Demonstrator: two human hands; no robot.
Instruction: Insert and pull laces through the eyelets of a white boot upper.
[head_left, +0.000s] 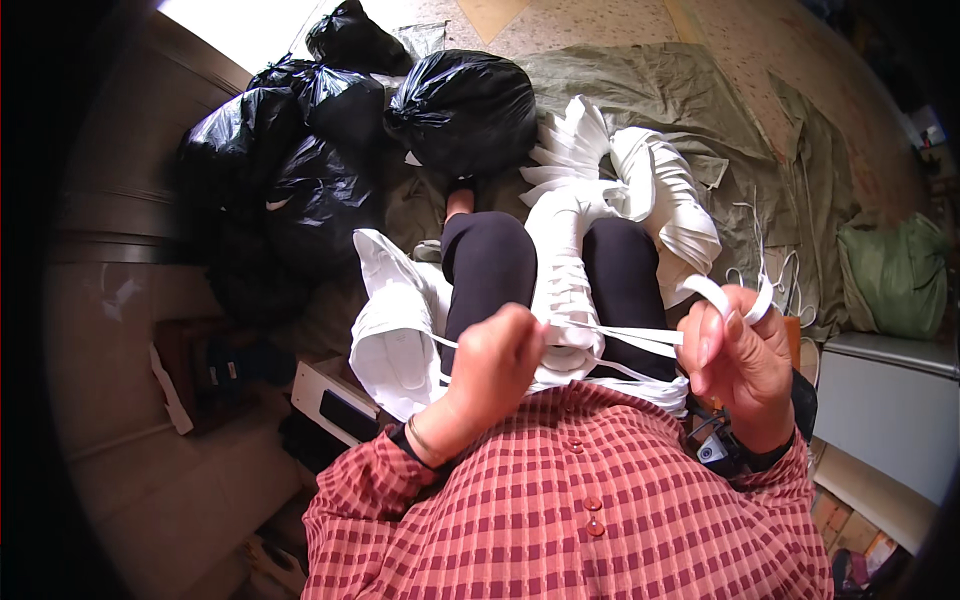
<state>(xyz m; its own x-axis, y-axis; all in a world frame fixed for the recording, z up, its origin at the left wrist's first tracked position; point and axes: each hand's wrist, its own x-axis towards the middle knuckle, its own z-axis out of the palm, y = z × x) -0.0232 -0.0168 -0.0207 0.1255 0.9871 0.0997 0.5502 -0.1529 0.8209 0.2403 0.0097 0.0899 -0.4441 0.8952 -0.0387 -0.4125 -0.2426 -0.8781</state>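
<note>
A white shoe upper (560, 225) lies lengthwise between my knees, its front crossed by rows of white lacing. My left hand (497, 358) is closed over its near end, thumb and fingers pinched at a white shoelace; the fingers hide most of the grip. From there flat white shoelace (640, 338) strands run across to my right hand (742, 362). That hand is closed on the shoelace, which loops up above its fingers. Beside my left thigh sits another white shoe upper (392, 362), its opening toward me.
Stacked white shoe uppers (675, 195) lie beyond my right knee, on a grey-green cloth (640, 85). Black plastic bags (465, 110) crowd the far left. Loose white laces (775, 275) trail at the right, near a green bag (893, 272) and a grey box (885, 405).
</note>
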